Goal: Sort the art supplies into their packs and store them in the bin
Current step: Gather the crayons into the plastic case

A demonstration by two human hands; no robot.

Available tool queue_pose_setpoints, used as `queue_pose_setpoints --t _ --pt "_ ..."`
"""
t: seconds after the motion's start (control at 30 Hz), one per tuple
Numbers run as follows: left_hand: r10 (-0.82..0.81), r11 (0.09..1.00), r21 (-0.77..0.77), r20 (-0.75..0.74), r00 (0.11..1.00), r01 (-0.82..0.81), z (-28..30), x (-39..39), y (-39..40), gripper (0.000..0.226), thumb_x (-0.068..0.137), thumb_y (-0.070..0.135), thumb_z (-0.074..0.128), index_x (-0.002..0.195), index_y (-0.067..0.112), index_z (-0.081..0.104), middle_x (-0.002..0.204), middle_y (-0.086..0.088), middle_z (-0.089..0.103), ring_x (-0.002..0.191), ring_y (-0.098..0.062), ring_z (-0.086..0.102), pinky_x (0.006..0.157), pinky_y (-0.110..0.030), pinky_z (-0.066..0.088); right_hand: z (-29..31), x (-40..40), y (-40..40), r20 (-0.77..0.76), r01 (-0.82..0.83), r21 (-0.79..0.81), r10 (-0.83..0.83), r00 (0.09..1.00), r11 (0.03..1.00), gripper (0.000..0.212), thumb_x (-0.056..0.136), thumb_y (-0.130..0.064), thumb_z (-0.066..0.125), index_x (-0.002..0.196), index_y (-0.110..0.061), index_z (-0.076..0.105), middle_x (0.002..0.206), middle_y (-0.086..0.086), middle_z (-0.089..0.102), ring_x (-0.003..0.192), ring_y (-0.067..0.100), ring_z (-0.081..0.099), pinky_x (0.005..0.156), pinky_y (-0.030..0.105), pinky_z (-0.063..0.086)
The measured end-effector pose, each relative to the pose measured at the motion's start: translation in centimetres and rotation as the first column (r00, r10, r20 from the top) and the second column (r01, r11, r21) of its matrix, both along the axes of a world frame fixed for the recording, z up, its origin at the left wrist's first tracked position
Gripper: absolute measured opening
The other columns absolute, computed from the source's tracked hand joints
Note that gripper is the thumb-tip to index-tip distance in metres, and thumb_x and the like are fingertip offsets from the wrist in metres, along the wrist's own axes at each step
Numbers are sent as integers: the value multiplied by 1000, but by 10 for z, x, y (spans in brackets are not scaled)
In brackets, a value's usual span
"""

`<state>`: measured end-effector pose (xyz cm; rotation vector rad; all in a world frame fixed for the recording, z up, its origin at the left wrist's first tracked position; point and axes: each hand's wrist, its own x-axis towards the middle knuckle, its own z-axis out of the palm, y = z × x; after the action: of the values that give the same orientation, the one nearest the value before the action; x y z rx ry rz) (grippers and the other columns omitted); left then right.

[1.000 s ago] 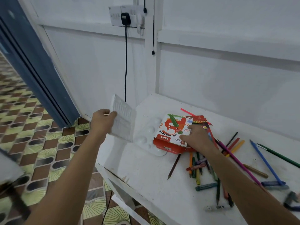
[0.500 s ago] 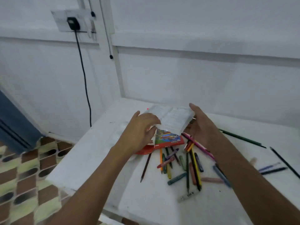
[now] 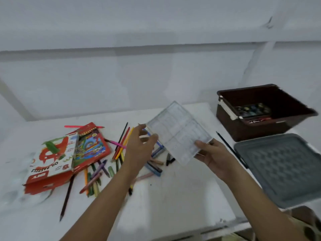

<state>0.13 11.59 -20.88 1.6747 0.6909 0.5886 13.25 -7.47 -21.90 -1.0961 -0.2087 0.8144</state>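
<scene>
Clear plastic tray (image 3: 178, 132) with moulded ribbed slots: held tilted in mid-air above the white table (image 3: 173, 197), between the scattered supplies and the brown bin (image 3: 264, 112). Judged light, thin and slightly flexible; likely smooth and prone to slipping or cracking if squeezed at mid-span. Best taken at opposite rims, not across the ribbed face. Gripped at its near corner by the right hand (image 3: 215, 159), thumb on top, fingers beneath. Pinched at its left edge by the left hand (image 3: 140, 148), thumb and fingers curled against the rim. Below and to the left: loose coloured pencils (image 3: 121, 143) and oil pastels (image 3: 93, 180), unsorted, beside the orange pastel box (image 3: 52, 164), lying open. Beside the bin, nearer the viewer: grey lid (image 3: 281, 167), lying flat. Inside the bin: one dark pack, details blurred.
</scene>
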Motion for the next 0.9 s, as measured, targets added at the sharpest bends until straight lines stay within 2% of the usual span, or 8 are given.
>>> queue_pose_setpoints --t 0.1,0.2,0.33,0.43,0.5,0.67,0.77,0.9 --pt "-118 925 -358 52 992 129 0 21 -38 23 90 18 63 113 17 60 90 -8 73 78 -23 71 67 -32 58 -14 5 -35 -41 12 6 -12 999 1000 44 78 -6 65 122 -4 57 117 16 66 104 31 65 80 40 56" --pt "-151 942 -288 90 984 171 -4 32 -65 23 92 8 59 107 25 60 79 -9 73 74 -21 71 61 -26 56 -22 10 -65 -6 30 -45 -30 1000 999 47 77 -7 68 123 -4 55 119 18 64 108 34 63 86 43 55" --pt "-281 946 -186 -74 957 264 -14 36 -79 20 94 10 56 111 17 63 70 -5 67 67 -19 66 62 -34 57 -24 20 -101 152 83 -255 -45 987 963 49 70 -26 73 118 -23 62 108 6 69 98 23 66 84 39 53" --pt "-326 938 -193 -212 921 288 -26 32 -92 16 94 12 56 107 11 66 79 -18 61 67 -20 60 55 -30 54 -27 26 -121 278 35 -405 86 957 913 26 79 -27 69 104 -19 69 96 7 71 86 23 67 73 36 53" --pt "-356 932 -172 -280 891 319 -35 29 -107 17 94 15 56 106 11 67 76 -13 62 63 -19 60 55 -31 54 -31 27 -131 349 40 -513 166 922 858 13 84 -25 67 95 -18 69 84 8 70 71 14 65 61 27 52" --pt "-169 979 29 -435 884 201 -54 23 -135 29 93 28 56 96 1 65 82 -21 65 65 -27 65 68 -41 56 -46 32 -144 450 27 -663 370 813 748 10 83 -33 69 88 -26 64 69 4 69 61 12 62 57 26 50" --pt "-9 965 225 -488 873 136 -60 21 -147 33 91 31 55 81 0 62 66 -11 59 58 -18 54 54 -18 42 -54 40 -146 498 21 -687 451 741 726 8 83 -35 68 87 -30 64 69 -1 69 58 7 61 55 24 50" --pt "143 926 371 -518 844 71 -63 24 -154 36 91 28 54 65 4 53 54 -2 47 49 -10 43 45 -19 26 -62 49 -138 531 -4 -696 518 671 718 6 86 -29 66 91 -25 65 76 -4 69 67 9 62 59 24 48"
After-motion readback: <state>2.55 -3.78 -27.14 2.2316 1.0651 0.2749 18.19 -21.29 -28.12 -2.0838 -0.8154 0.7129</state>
